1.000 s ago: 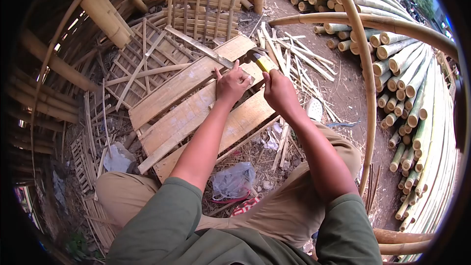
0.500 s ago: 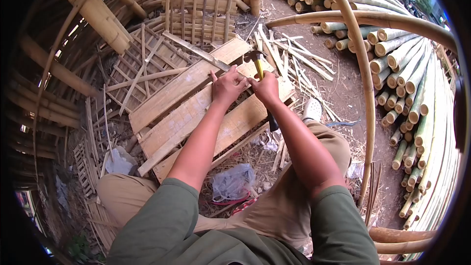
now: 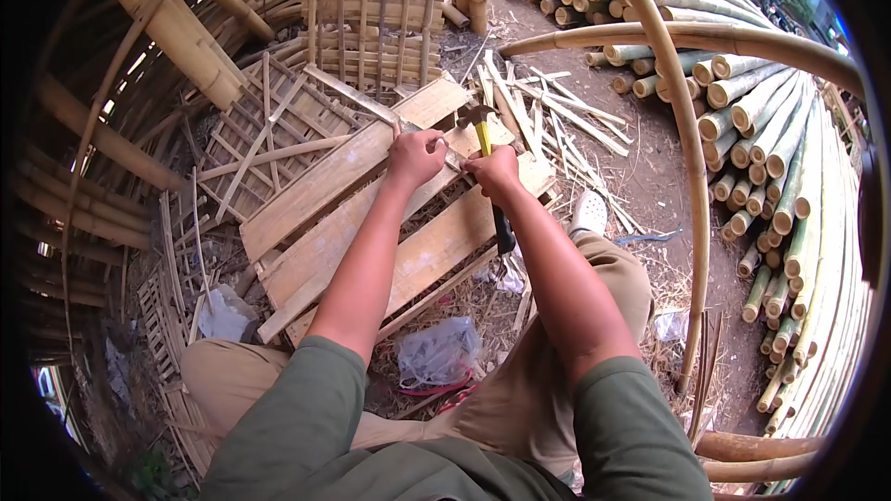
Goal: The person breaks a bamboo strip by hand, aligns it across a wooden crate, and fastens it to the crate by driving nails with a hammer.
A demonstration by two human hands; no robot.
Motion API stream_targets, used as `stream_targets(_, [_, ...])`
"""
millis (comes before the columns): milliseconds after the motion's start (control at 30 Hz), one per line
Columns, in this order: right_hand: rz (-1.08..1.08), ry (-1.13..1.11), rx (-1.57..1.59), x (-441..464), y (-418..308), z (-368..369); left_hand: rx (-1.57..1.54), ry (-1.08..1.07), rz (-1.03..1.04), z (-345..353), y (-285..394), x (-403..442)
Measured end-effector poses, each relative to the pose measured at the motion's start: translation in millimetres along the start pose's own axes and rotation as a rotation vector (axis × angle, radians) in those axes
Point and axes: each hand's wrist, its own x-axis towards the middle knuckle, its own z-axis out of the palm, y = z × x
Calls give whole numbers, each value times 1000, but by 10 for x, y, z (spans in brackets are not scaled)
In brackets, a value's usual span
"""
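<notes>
My left hand (image 3: 415, 160) is closed over a thin, flat bamboo strip (image 3: 357, 98). That strip slants from the lattice at upper left toward my right hand, above a low bench of wooden planks (image 3: 320, 173). My right hand (image 3: 493, 171) is wrapped around the yellow and black handle of a hammer (image 3: 484, 136). The hammer's dark head points away from me, and its black grip sticks out below my wrist. The strip's near end reaches my right fingertips; whether they pinch it too is unclear.
Bamboo lattice panels (image 3: 373, 30) lie beyond the bench. Split strips (image 3: 580, 116) litter the ground to its right. A large stack of bamboo poles (image 3: 770, 158) fills the right side, behind a curved bamboo rail (image 3: 682, 83). A clear plastic bag (image 3: 439, 353) lies between my legs.
My left hand has shifted slightly left along the strip, widening the gap to my right hand. The right hand, still on the hammer, has moved only a little.
</notes>
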Motion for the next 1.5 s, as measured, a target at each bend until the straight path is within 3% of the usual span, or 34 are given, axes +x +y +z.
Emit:
stream_targets(133, [-18,-34,14,-16,-7,31,-11,76,-146,37,-15,306])
stream_targets(233, [4,-40,50,-37,-14,21,222,17,-56,14,54,466])
stream_targets(267, [1,-40,47,-37,-18,12,359,-139,-143,31,115,497])
stream_targets(367, [-7,-57,36,-28,-17,1,424,-65,-185,413,-174,533])
stream_targets(400, [-1,-70,32,-32,-16,-14,550,-165,-223,407,-147,539])
stream_targets(467, [12,-83,26,-43,-3,-14,571,-147,-208,422,-96,500])
stream_targets(500, [-92,-4,-73,-39,17,21,596,-128,-190,427,-75,484])
stream_targets(633, [-342,200,-298,-142,-103,13,636,-219,-223,386,-54,504])
stream_targets(800, [-484,107,-337,-423,-324,-316,630,-182,-213,398,-43,491])
stream_targets(933, [-434,-6,-462,-569,-299,-433,671,-182,-205,412,-76,491])
stream_targets(1267, [-533,-21,-686,-620,-181,-438,690,-160,-181,478,-164,499])
stream_targets(1367, [-592,59,-637,-776,-370,-452,726,-254,-215,303,52,468])
stream_targets(1400, [-701,129,-564,-790,-379,-445,700,-289,-252,292,74,484])
stream_targets(1500, [-685,153,-508,-839,-417,-424,652,-225,-258,367,10,507])
